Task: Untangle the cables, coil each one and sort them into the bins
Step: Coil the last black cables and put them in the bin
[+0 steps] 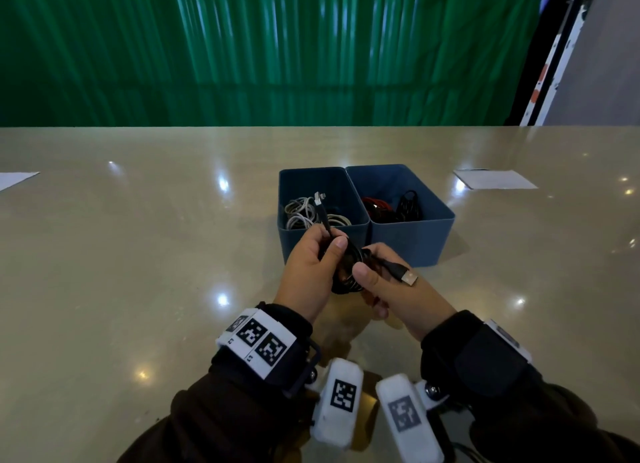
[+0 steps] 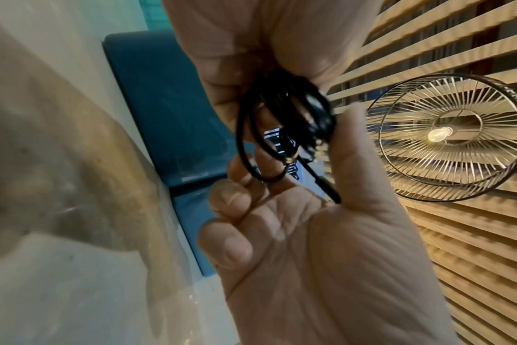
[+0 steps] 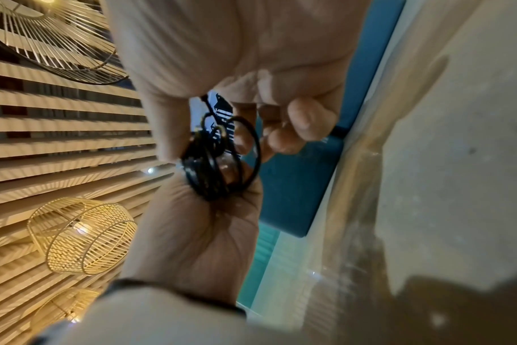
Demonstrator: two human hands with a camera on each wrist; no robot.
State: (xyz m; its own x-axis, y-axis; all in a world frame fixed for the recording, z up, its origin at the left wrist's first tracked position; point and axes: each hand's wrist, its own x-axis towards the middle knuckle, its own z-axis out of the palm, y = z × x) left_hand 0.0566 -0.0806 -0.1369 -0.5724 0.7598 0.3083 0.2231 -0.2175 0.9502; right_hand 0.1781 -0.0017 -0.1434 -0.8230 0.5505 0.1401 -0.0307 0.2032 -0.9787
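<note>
Both hands pinching one black cable, coiled tight.
Your left hand and right hand hover just before the blue bins; bare table either side.

No readable text; wrist bands carry only square black-white marker codes.

A black cable is wound into a small coil, held up just in front of two blue bins near the middle of the surface. Its metal plug sticks out right. White cables lie in the left bin, red and black ones in the right.
</note>
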